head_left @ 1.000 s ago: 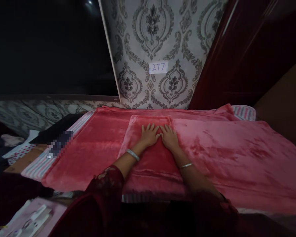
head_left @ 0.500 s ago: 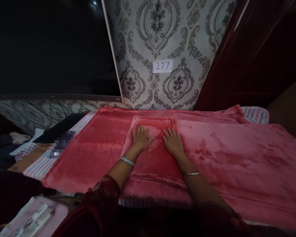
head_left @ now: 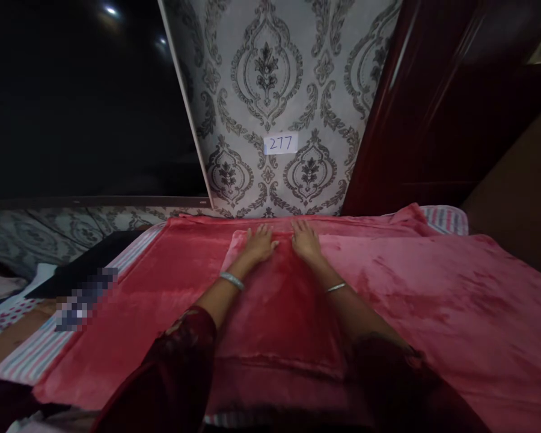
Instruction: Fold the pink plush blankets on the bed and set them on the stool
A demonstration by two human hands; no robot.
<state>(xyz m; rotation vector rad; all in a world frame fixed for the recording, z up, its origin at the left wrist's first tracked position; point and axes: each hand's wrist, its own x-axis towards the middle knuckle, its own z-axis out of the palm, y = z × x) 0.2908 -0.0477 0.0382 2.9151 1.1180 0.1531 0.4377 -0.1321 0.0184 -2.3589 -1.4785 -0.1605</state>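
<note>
A red plush blanket [head_left: 139, 313] is spread over the surface before me, with a folded panel [head_left: 277, 307] lying on top in the middle. My left hand [head_left: 259, 243] rests palm down at the far left corner of that panel, fingers stretched out. Level with it on the right, my right hand [head_left: 305, 240] lies flat at the panel's far edge, its fingertips reaching just beyond. Neither hand grips the cloth. A paler pink layer of the blanket [head_left: 410, 258] extends to the right of the panel.
A striped cloth [head_left: 31, 358] shows beneath the blanket at left and at the far right corner. Behind stand a large dark screen [head_left: 85, 108], a patterned wall [head_left: 265, 108] with a paper [head_left: 281, 143] reading 277, and a dark red glossy panel [head_left: 415, 132]. A black flat object [head_left: 85, 258] lies left.
Both hands have slid away from me over the folded panel to its far edge. The view has shifted, so the wall paper sits lower and further left.
</note>
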